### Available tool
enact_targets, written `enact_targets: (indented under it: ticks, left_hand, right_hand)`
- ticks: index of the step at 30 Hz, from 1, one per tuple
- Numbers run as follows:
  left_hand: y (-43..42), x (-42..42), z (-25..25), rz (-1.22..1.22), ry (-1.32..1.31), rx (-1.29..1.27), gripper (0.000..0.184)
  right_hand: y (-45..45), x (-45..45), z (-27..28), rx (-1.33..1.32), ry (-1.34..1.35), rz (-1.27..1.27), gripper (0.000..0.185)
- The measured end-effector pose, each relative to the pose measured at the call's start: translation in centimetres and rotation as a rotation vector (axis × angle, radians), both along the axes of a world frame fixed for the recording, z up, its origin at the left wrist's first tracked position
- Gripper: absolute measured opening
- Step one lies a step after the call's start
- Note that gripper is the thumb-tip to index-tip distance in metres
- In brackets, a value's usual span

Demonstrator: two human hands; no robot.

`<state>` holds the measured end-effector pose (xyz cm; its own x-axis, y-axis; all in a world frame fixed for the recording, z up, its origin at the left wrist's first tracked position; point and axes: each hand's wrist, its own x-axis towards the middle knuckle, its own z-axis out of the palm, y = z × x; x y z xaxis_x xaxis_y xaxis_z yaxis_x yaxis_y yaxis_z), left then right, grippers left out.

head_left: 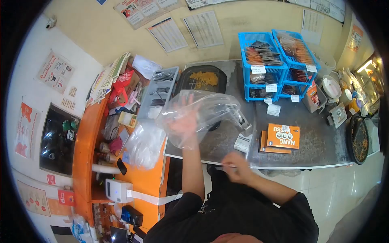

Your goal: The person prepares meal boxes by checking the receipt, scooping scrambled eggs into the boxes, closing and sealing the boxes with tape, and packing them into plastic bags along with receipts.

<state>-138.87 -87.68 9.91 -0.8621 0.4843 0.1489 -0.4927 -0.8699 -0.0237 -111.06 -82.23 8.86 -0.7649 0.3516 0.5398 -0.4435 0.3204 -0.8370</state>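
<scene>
My left hand (183, 119) is inside a clear plastic bag (214, 103), its fingers spread and showing through the film. The bag stretches to the right over the metal counter and in front of a black tray (222, 83) of yellow-brown food. My right hand (238, 168) is at the counter's front edge, close to my body, with its fingers curled together; whatever they hold, if anything, cannot be made out. Just beyond it a printed receipt (243, 143) lies on the counter. Two orange boxes (283, 136) are stacked to its right.
Blue stacked baskets (263, 73) of packets stand at the back. A grey bin of cutlery (164, 89) and a heap of clear plastic bags (142, 143) are on the left. A receipt printer (118, 190) sits on the orange counter (148, 198). A round dark pan (358, 139) is far right.
</scene>
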Motion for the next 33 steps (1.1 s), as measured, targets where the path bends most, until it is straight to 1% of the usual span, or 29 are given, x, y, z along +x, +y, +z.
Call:
enact_targets:
  ticks: [1,3,4,6,8,10,12,13,15,16,17,18,19,20,21,22,23,25,26,28,29,31,32,33]
  left_hand:
    - [0.9,1.8,0.9,-0.049,-0.011,0.008,0.092]
    - [2.1,5.9,3.4,-0.149,-0.04,0.018,0.09]
    - [1.6,6.8,3.7,-0.223,-0.078,0.025,0.088]
    - [0.3,8.2,4.3,-0.365,-0.144,0.041,0.085]
    - [-3.1,9.1,7.2,-0.587,-0.229,0.183,0.077]
    - [-7.2,8.3,8.2,-0.59,-0.157,0.244,0.07]
    - [-11.0,7.3,7.7,-0.358,0.057,0.215,0.064]
    - [-11.8,7.7,7.6,-0.236,-0.056,-0.036,0.06]
    - [-12.2,8.6,4.8,-0.001,0.006,-0.319,0.057]
    - [-12.5,8.5,2.9,0.112,0.027,-0.463,0.055]
    - [-14.0,8.6,-1.8,0.171,0.425,-0.992,0.054]
    - [-15.3,10.4,-5.2,0.133,0.627,-1.28,0.054]
    - [-16.6,12.1,-8.6,0.102,0.855,-1.552,0.055]
    - [-17.3,13.8,-10.2,-0.011,0.891,-1.576,0.057]
    - [-19.0,15.6,-7.8,0.044,1.24,-1.744,0.061]
    - [-21.0,17.4,-4.5,0.092,1.6,-1.892,0.066]
    - [-22.1,18.5,-3.5,0.295,1.263,-1.953,0.062]
    - [-23.6,19.6,-2.8,0.652,0.552,-1.965,0.056]
    - [-23.9,18.7,-4.9,0.976,0.455,-2.046,0.061]
    - [-26.3,15.3,-9.4,1.162,0.198,-2.18,0.063]
    - [-27.7,13.7,-10.0,0.884,0.155,-2.186,0.055]
    - [-30.8,9.7,-10.6,0.354,0.088,-2.103,0.04]
    - [-32.1,8.1,-10.6,0.153,0.13,-2.106,0.037]
    - [-33.4,6.9,-10.0,-0.055,0.174,-2.093,0.035]
  right_hand:
    - [-1.4,-1.5,-1.1,0.115,0.047,0.066,0.011]
    - [-2.0,-5.2,-5.0,0.026,-0.027,-0.026,0.011]
    - [-1.8,-6.7,-5.6,-0.015,-0.064,-0.067,0.011]
    - [-0.2,-10.0,-3.3,-0.404,-0.138,-0.016,0.014]
    - [2.3,-12.6,1.1,-0.269,0.058,-0.225,0.02]
    - [6.3,-13.6,4.6,-0.13,0.174,-0.467,0.03]
    - [9.4,-14.9,4.0,-0.52,0.038,-0.276,0.042]
    - [8.3,-15.5,4.4,-0.393,-0.015,-0.31,0.047]
    - [4.5,-15.5,4.9,-0.131,-0.106,-0.352,0.059]
    - [2.6,-16.0,4.0,-0.051,-0.114,-0.298,0.063]
    - [0.7,-16.5,2.5,0.032,-0.116,-0.249,0.067]
    - [-0.9,-16.6,1.5,0.116,-0.115,-0.206,0.072]
    - [-2.6,-16.3,1.1,0.142,-0.18,-0.145,0.076]
    - [-4.0,-16.0,0.8,0.168,-0.247,-0.089,0.08]
    - [-4.9,-16.1,0.5,0.173,-0.313,-0.052,0.082]
    - [-5.7,-16.2,0.2,0.177,-0.385,-0.017,0.083]
    - [-6.6,-16.3,-0.2,0.181,-0.461,0.016,0.084]
    - [-8.5,-17.1,-1.4,0.161,-0.52,0.11,0.086]
    - [-9.4,-17.6,-1.9,0.154,-0.552,0.158,0.086]
    - [-11.4,-19.4,-2.5,0.241,-0.618,0.197,0.089]
    - [-12.4,-20.4,-2.9,0.285,-0.649,0.212,0.09]
    - [-14.0,-21.4,-7.2,0.63,-0.622,0.369,0.085]
    - [-14.4,-21.7,-8.6,0.806,-0.602,0.446,0.083]
    - [-15.4,-21.8,-7.2,0.961,-0.725,0.698,0.077]
